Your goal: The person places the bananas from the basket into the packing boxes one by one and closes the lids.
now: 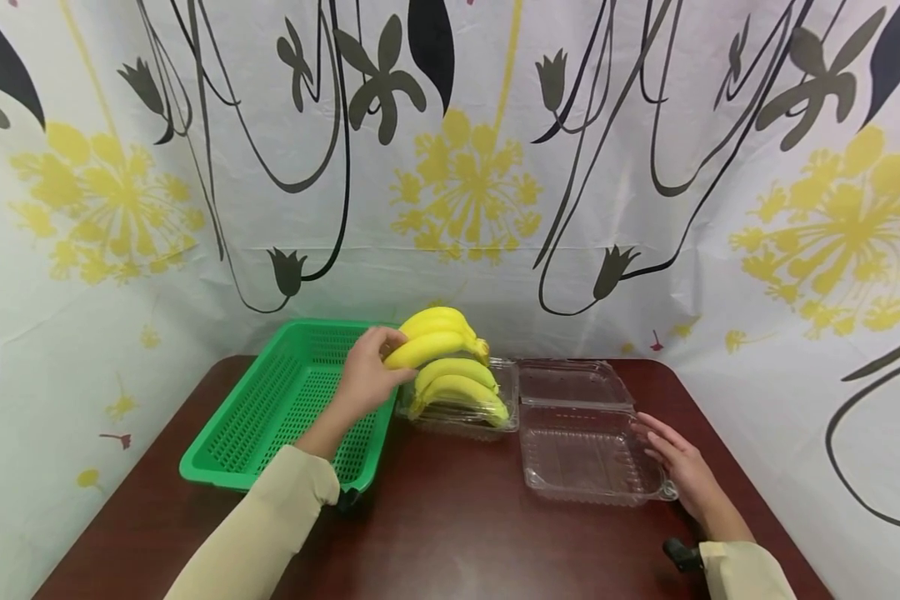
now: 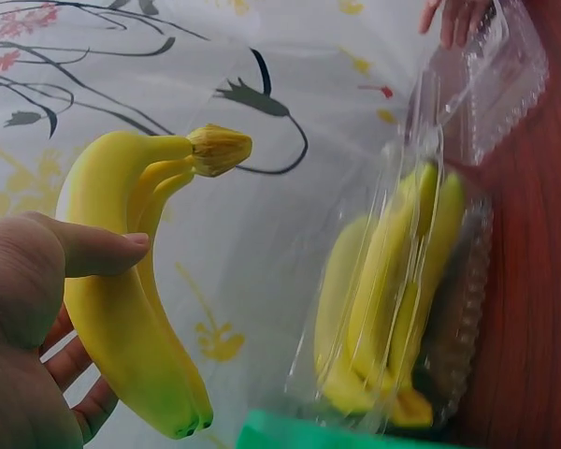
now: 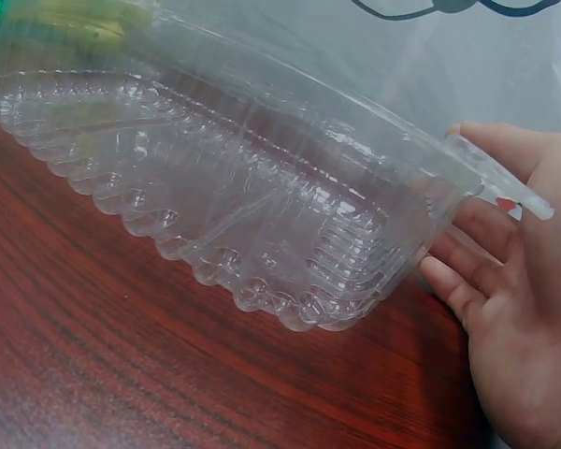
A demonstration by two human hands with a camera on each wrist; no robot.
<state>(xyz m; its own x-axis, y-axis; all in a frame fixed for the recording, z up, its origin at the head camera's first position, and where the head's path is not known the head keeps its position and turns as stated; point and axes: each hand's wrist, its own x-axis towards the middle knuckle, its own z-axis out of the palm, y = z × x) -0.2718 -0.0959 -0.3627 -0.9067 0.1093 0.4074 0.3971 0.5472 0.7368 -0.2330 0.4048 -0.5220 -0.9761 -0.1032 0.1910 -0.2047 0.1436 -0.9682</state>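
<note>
with your left hand [image 1: 367, 379], you hold a bunch of yellow bananas [image 1: 429, 347], thumb laid across the near fruit and fingers curled behind it. the bunch hangs in the air just above and behind a clear plastic container, its brown stem end pointing right in the head view; the left wrist view shows green at the opposite tips.

below it, more bananas [image 1: 465, 389] lie inside that filled container [image 1: 465, 430], with clear plastic running across them in the left wrist view. the container stands on the dark red-brown table [image 1: 450, 517], just beside the right side of a green basket [image 1: 213, 472] with slotted walls, over whose right part your left forearm reaches.

your right hand [image 1: 678, 467] is relaxed, its fingers loosely extended and touching the right side of a second clear container [image 1: 581, 450]; you cannot tell from these views whether the thumb presses the rim. that container stands open next to the filled one, its lid [image 1: 570, 383] laid back toward the wall, its ridged lower edge plain in the right wrist view.

you wear cream sleeves [image 1: 258, 517], and a small black device [image 1: 682, 554] sits by your right wrist. behind the table hangs a white backdrop [image 1: 495, 283] printed with yellow blooms, dark grey tulip shapes and looping black stems.
</note>
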